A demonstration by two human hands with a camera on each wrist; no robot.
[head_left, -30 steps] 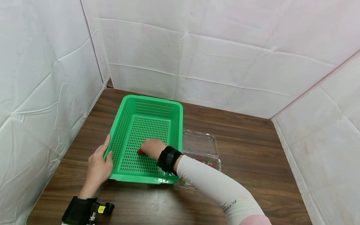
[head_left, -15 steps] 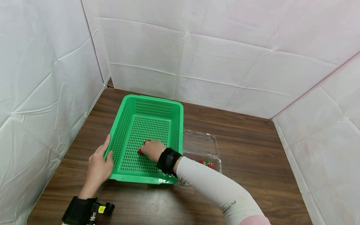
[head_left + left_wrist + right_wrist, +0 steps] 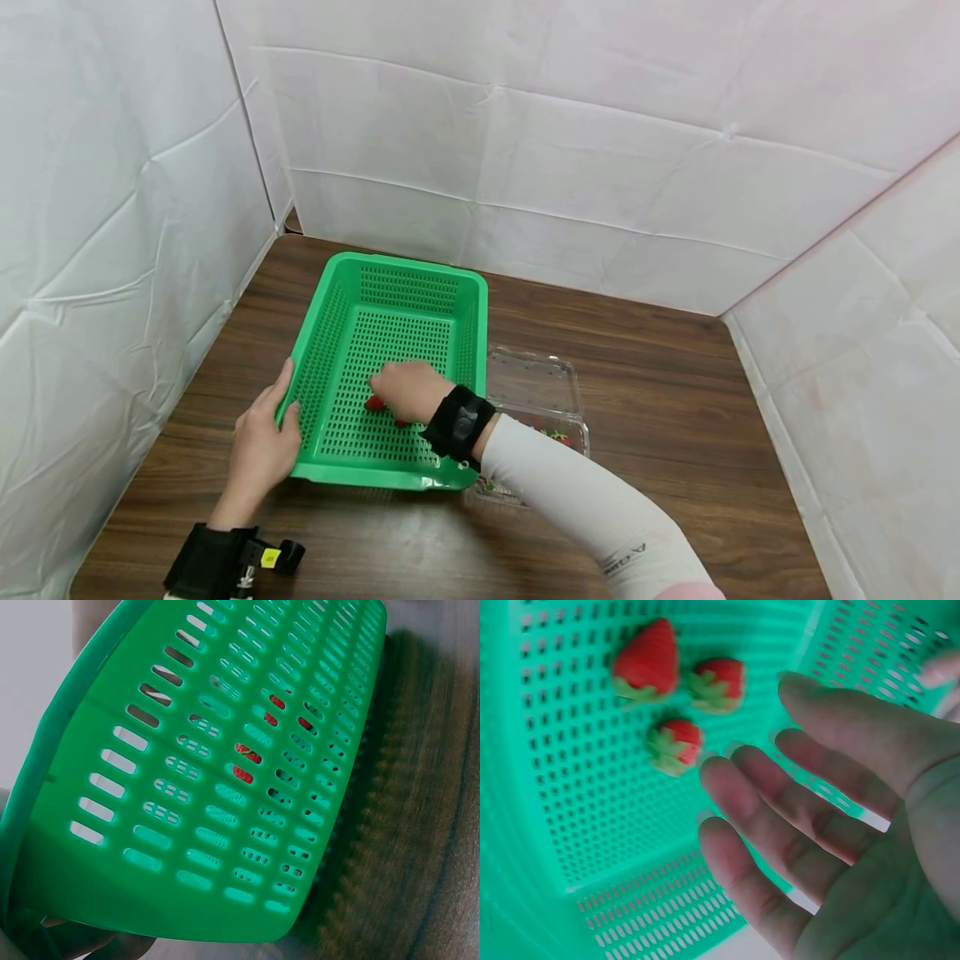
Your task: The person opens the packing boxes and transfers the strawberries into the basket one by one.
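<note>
A green perforated plastic basket [image 3: 411, 477] stands on the table, its left rim held by my left hand [image 3: 262, 446], with fingertips under the rim in the left wrist view. Inside it, three strawberries with green caps lie together: a larger strawberry [image 3: 649, 664], a strawberry [image 3: 720, 684] and a small strawberry [image 3: 676, 746]. My right hand [image 3: 408, 392] hovers over them, partly hiding them in the head view. The right wrist view shows its fingers [image 3: 780, 817] spread and loosely bent, nothing between them, fingertips close beside the small strawberry.
Just right of the basket sits a clear plastic clamshell box [image 3: 577, 429], its lid [image 3: 532, 379] folded back. A strawberry [image 3: 561, 438] shows in it, and my right forearm crosses over the box. White sheeting [image 3: 585, 167] walls the wooden table [image 3: 645, 400] at the back and sides.
My right hand has shifted slightly toward the back of the basket, uncovering a strawberry under its near side. My left hand and the basket have stayed in place.
</note>
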